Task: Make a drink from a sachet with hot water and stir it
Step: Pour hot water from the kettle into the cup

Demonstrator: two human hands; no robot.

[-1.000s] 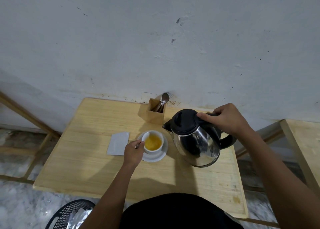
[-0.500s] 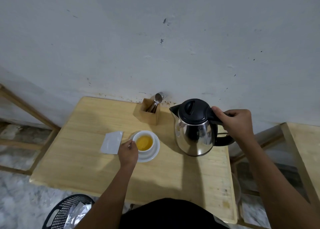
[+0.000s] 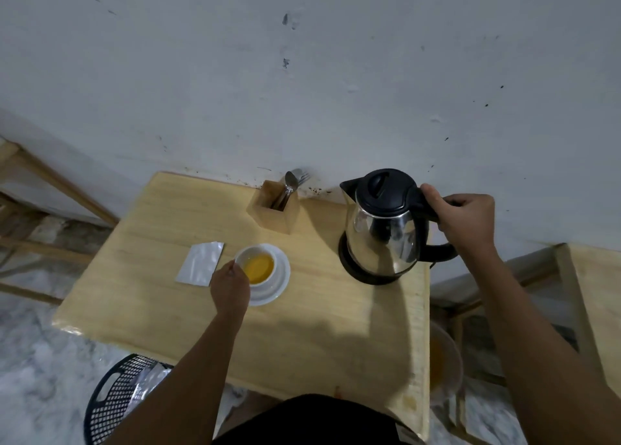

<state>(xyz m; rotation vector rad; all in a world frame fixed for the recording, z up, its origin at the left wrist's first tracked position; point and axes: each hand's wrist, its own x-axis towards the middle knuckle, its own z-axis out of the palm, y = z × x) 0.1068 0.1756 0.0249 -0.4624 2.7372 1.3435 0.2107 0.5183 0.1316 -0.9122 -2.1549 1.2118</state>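
Note:
A white cup (image 3: pixel 255 266) with yellow-orange liquid stands on a white saucer (image 3: pixel 280 276) in the middle of the wooden table (image 3: pixel 168 310). My left hand (image 3: pixel 230 285) grips the cup at its near left side. A steel kettle (image 3: pixel 383 229) with a black lid stands upright on its black base at the right rear of the table. My right hand (image 3: pixel 465 221) is closed around the kettle's black handle. A silver sachet (image 3: pixel 201 268) lies flat just left of the cup.
A wooden holder (image 3: pixel 277 209) with spoons stands by the wall behind the cup. A black mesh basket (image 3: pixel 116 397) sits on the floor at lower left. Another wooden table (image 3: pixel 598 310) stands to the right, with a round bowl (image 3: pixel 447 367) on the floor between.
The kettle went from tilted beside the cup to upright, moved right and back, and now rests on its base. My left hand stayed on the cup.

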